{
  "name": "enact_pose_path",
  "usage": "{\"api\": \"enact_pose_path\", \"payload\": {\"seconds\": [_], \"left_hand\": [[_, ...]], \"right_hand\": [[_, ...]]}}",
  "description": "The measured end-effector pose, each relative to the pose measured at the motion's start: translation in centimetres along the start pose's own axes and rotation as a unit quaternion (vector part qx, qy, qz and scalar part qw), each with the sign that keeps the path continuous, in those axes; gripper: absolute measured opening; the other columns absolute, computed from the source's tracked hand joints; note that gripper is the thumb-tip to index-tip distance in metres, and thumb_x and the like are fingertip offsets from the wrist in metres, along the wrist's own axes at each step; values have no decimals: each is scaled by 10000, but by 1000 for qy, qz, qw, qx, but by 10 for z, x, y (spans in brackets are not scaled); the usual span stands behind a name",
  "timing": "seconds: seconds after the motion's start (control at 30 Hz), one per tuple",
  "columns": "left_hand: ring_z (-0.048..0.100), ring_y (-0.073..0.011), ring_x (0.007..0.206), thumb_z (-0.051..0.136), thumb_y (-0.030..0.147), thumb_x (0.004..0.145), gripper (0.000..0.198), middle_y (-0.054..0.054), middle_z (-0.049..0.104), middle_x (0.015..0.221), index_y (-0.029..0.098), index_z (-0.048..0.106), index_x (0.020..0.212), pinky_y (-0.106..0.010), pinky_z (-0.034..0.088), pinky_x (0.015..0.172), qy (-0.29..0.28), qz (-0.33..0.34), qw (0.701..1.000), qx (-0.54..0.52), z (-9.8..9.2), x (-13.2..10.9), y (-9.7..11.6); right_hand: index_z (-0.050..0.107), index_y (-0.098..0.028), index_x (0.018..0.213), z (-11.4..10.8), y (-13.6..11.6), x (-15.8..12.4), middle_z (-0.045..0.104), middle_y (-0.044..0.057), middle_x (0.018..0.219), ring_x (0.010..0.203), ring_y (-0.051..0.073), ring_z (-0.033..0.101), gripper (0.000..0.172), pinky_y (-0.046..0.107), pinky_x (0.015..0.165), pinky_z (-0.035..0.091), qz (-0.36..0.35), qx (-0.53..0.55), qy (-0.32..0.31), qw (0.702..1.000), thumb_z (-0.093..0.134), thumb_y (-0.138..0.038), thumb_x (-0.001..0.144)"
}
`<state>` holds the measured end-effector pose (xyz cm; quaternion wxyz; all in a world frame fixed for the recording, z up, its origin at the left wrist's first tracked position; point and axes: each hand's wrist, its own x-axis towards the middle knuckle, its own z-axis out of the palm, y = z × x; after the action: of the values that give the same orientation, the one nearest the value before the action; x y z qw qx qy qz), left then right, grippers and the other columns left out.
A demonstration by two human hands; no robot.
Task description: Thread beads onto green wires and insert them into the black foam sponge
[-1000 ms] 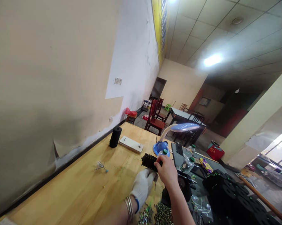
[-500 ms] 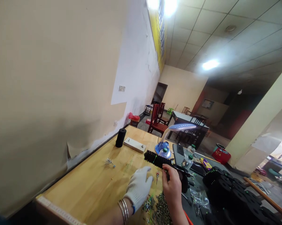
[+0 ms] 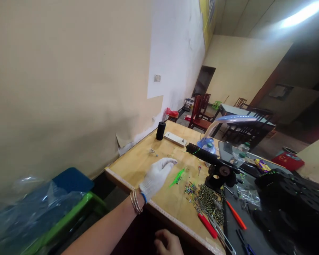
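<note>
My left hand [image 3: 158,176], in a white knit glove, is over the wooden table with fingertips and thumb pressed together; whatever they pinch is too small to make out. To its right lies a bundle of green strands [image 3: 178,177]. My right hand [image 3: 169,243] is bare and low, in front of the table edge, its fingers loosely curled and apart with nothing visible between them. A black bristly cylinder [image 3: 200,152] with a green strand round it sticks out from a black stand [image 3: 215,177], untouched by either hand.
A heap of small metal pieces [image 3: 208,200] lies by colourful bits [image 3: 190,188], red-handled pliers [image 3: 207,225] and an orange-handled tool [image 3: 236,214]. Black perforated parts [image 3: 289,198] pile up at right. Behind stand a desk lamp [image 3: 209,131], a white board [image 3: 175,139] and a black cylinder [image 3: 161,131].
My right hand has left the bristly cylinder and dropped below the table edge. My left hand's fingers have closed together. The view has swung left and down, showing a green-edged stool or crate.
</note>
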<state>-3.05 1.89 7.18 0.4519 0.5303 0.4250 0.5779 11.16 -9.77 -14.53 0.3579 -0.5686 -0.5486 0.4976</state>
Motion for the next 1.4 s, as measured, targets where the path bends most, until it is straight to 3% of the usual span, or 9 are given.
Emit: {"api": "enact_pose_path", "payload": {"seconds": [0.07, 0.13, 0.27, 0.5, 0.67, 0.93, 1.23, 1.4], "left_hand": [[670, -228, 981, 588, 353, 839, 284, -86, 748, 993, 126, 700, 969, -392, 503, 950, 36, -12, 998, -48, -16, -7, 2], [676, -218, 957, 619, 374, 819, 283, -75, 751, 960, 132, 701, 939, -396, 512, 947, 79, -17, 994, -67, -34, -16, 6], [681, -212, 927, 654, 380, 807, 268, -63, 756, 920, 138, 713, 906, -404, 515, 946, 146, -15, 987, -67, -65, -35, 13], [671, -223, 944, 647, 365, 826, 259, -70, 750, 927, 132, 715, 915, -402, 508, 950, 195, -20, 980, -33, -97, -59, 19], [665, -225, 970, 627, 360, 856, 248, -79, 742, 967, 140, 704, 940, -396, 497, 966, 184, -21, 982, -30, -101, -65, 20], [659, -216, 978, 581, 336, 884, 218, -66, 736, 974, 161, 703, 929, -355, 499, 946, 132, -28, 991, 6, -90, -74, 22], [663, -203, 956, 588, 305, 866, 185, -51, 741, 950, 171, 708, 909, -324, 502, 921, 134, -40, 990, 11, -86, -77, 24], [662, -210, 952, 588, 321, 873, 201, -62, 738, 956, 163, 705, 915, -342, 501, 928, 139, -42, 989, 24, -91, -80, 23]], "right_hand": [[690, -196, 778, 18, 9, 9, 680, 24, 651, 472, 160, 594, 328, 235, 409, 402, 158, 141, -34, 977, 797, -396, 541], [664, -178, 893, 33, 11, 19, 686, 29, 713, 487, 135, 597, 470, 217, 422, 398, 210, 213, -34, 954, 817, -418, 519], [615, -199, 1022, 57, 6, 40, 713, 43, 875, 590, 119, 639, 588, 222, 523, 454, 213, 282, -40, 935, 820, -467, 540], [651, -182, 882, 86, -5, 67, 714, 11, 776, 535, 77, 579, 460, 174, 475, 394, 238, 346, -51, 906, 864, -394, 532], [653, -165, 793, 92, -6, 70, 675, -13, 678, 488, 60, 546, 474, 162, 443, 370, 257, 367, -54, 892, 900, -402, 465], [650, -165, 758, 76, -6, 52, 657, -31, 623, 471, 56, 532, 419, 147, 417, 358, 248, 386, -64, 886, 898, -366, 488], [689, -163, 889, 86, -10, 61, 755, 57, 869, 583, 97, 651, 320, 176, 495, 488, 309, 423, -82, 848, 816, -299, 629], [672, -164, 780, 89, -13, 70, 725, 13, 742, 533, 72, 626, 217, 159, 494, 490, 315, 425, -52, 847, 812, -264, 648]]}}
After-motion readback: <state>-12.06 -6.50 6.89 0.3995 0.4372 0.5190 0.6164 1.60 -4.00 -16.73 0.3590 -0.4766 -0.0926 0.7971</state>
